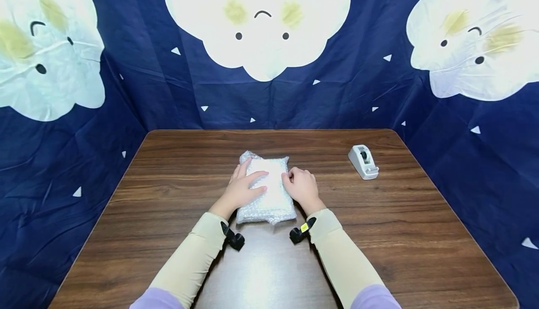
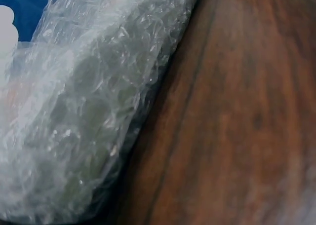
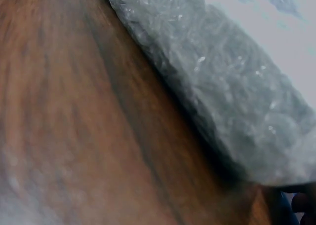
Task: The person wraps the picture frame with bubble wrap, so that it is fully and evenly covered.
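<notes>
A flat package in bubble wrap (image 1: 271,197) lies on the wooden table, its top glaring white under the light. My left hand (image 1: 244,187) rests across its left side with the fingers spread and extended. At the right edge, my right hand (image 1: 302,186) has its fingers curled and grips the side of the package. The left wrist view shows the wrap's bubbled side (image 2: 94,101) close up, without the hand. In the right wrist view, the wrapped edge (image 3: 212,72) runs diagonally; a dark, unclear bit of fingers appears at the lower right corner.
A white tape dispenser (image 1: 364,161) stands toward the back right of the wooden table (image 1: 177,159). Dark blue cloth with white clouds (image 1: 261,24) hangs behind and at both sides. Small black cameras (image 1: 236,240) are strapped to the wrists.
</notes>
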A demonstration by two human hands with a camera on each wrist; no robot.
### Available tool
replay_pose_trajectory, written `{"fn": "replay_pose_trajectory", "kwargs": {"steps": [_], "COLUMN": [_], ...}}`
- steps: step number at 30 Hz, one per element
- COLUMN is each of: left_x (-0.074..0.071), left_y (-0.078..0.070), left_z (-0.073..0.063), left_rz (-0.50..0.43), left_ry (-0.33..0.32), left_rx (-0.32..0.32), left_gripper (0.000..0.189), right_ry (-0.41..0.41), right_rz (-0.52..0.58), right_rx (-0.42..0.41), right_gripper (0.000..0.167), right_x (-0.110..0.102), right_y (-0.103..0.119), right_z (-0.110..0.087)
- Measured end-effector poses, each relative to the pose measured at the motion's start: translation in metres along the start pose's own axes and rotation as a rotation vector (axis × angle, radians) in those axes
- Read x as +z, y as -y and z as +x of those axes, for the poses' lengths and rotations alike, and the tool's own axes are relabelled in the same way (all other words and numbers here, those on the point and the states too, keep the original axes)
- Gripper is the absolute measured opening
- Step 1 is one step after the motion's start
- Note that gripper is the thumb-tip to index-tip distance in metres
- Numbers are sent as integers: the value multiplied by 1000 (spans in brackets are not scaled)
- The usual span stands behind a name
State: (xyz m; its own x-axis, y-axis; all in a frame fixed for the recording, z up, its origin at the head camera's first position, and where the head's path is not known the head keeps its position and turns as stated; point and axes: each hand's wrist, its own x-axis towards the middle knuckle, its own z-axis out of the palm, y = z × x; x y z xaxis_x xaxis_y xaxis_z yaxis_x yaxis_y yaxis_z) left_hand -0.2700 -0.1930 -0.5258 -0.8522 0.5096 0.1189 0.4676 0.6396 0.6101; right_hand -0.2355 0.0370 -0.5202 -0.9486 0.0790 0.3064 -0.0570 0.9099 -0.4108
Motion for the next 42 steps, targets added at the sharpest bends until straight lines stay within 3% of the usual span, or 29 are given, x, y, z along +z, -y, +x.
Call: {"fn": "replay_pose_trajectory", "kwargs": {"steps": [5, 16, 22, 27, 35, 42], "left_x": [0, -1, -2, -2, -2, 0], "left_y": [1, 4, 5, 6, 5, 5], "left_z": [-1, -3, -4, -3, -2, -3], "left_rz": [-26, -102, -125, -131, -113, -102], "left_ry": [-10, -49, -61, -68, -63, -53], "left_rx": [-2, -1, -16, -6, -6, -15], "left_gripper": [50, 48, 48, 48, 48, 49], "right_ry": [-11, -73, -103, -85, 24, 62], "right_rz": [57, 330, 373, 405, 589, 687], "right_rx": [-23, 56, 94, 109, 132, 157], "right_gripper": [30, 25, 23, 26, 22, 16], "right_x": [2, 2, 3, 6, 3, 8], "right_y": [0, 5, 12, 12, 13, 7], "right_z": [1, 4, 4, 4, 4, 4]}}
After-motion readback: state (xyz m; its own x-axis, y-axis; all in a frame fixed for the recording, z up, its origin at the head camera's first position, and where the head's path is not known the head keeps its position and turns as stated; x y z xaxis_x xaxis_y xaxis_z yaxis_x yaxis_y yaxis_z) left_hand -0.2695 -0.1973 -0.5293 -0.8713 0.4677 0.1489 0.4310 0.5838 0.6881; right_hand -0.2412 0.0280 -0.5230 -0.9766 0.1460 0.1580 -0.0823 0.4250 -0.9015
